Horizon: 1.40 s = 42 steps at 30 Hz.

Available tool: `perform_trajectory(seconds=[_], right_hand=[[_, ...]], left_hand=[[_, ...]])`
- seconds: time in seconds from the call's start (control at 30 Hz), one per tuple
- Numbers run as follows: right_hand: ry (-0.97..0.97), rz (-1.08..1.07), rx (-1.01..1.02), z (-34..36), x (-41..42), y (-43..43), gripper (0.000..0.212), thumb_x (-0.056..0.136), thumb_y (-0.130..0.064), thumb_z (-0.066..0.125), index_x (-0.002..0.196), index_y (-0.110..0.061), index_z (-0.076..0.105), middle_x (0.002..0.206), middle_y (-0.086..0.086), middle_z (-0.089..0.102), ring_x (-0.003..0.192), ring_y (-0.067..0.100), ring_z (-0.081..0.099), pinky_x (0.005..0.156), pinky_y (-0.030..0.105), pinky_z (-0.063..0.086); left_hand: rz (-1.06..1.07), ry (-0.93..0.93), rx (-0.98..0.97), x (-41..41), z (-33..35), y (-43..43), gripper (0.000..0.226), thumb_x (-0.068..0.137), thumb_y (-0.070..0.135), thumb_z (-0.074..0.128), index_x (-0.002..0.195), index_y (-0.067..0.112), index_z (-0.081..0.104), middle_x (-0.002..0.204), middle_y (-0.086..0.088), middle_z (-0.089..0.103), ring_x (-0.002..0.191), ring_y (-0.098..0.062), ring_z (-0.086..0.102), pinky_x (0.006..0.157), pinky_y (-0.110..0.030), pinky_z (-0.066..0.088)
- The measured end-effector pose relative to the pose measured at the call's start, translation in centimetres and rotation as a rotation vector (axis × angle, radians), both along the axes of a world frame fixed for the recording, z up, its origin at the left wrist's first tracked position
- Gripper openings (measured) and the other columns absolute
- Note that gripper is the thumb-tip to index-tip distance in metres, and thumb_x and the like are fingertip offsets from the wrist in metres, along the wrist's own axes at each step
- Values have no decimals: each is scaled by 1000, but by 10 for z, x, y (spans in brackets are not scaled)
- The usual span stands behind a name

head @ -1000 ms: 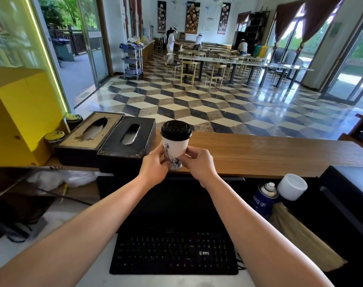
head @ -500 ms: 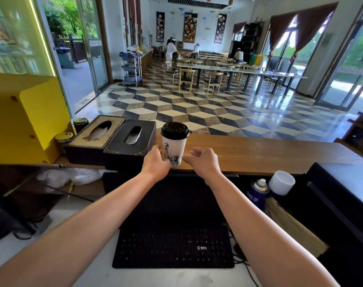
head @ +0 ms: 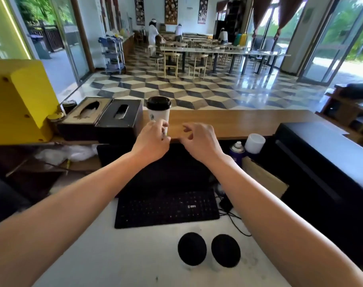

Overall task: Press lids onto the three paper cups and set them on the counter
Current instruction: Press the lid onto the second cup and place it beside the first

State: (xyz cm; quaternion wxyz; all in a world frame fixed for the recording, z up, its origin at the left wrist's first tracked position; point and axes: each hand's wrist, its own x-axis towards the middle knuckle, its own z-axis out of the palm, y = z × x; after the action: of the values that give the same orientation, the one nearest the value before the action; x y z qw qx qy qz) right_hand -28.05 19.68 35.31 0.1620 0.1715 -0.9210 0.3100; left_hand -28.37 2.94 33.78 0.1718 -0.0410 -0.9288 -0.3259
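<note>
One lidded cup is standing near the counter front edge; open wood is stretching rightward. Both hands' grips, left hand and right hand, are hovering spread, empty. Two lidded cups are sitting below.

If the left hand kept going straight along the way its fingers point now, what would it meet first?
Most likely the lidded paper cup on the wooden counter: the left hand points at its lower wall, apparently just short of it; depth is unclear.

Cup base hidden behind left hand; distant figures blurred.
</note>
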Motion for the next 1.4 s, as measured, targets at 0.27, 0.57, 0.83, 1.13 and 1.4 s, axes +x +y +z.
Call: perform_trajectory(seconds=[0.27, 0.57, 0.83, 1.13, 1.4], right_hand=[[-425, 5, 236, -137, 79, 34, 35, 90, -31, 69, 116, -8, 68, 109, 11, 67, 101, 30, 65, 85, 41, 54], [-617, 210, 586, -202, 117, 49, 66, 85, -40, 76, 136, -5, 52, 134, 17, 55, 124, 37, 47, 102, 40, 40], [-632, 261, 691, -220, 129, 39, 80, 81, -25, 81, 146, -7, 39, 142, 14, 46, 129, 37, 41, 101, 45, 48], [-867, 106, 161, -213, 128, 22, 79, 72, -38, 88, 138, -9, 57, 140, 7, 57, 121, 23, 55, 92, 27, 46], [-1002, 115, -94, -208, 151, -6, 61, 93, -49, 64, 145, -18, 52, 134, -2, 59, 104, 22, 65, 86, 30, 53]], left_hand=[[-144, -421, -62, 81, -145, 37, 42, 87, 15, 66, 127, 16, 55, 121, -6, 58, 107, -22, 60, 87, -36, 54], [-91, -684, -23, 145, -247, 42, 56, 85, 5, 64, 139, 8, 45, 133, -17, 54, 113, -30, 58, 91, -27, 42], [-23, -777, 56, 174, -278, 36, 58, 85, 10, 65, 139, 10, 43, 133, -17, 54, 116, -30, 57, 88, -27, 42], [-135, -767, 216, 194, -276, 4, 87, 65, 29, 91, 138, 17, 44, 129, -3, 55, 110, -23, 58, 86, -31, 51], [-188, -748, 398, 219, -262, -46, 69, 51, 42, 88, 108, 47, 50, 96, 14, 66, 75, -13, 69, 49, -27, 58]])
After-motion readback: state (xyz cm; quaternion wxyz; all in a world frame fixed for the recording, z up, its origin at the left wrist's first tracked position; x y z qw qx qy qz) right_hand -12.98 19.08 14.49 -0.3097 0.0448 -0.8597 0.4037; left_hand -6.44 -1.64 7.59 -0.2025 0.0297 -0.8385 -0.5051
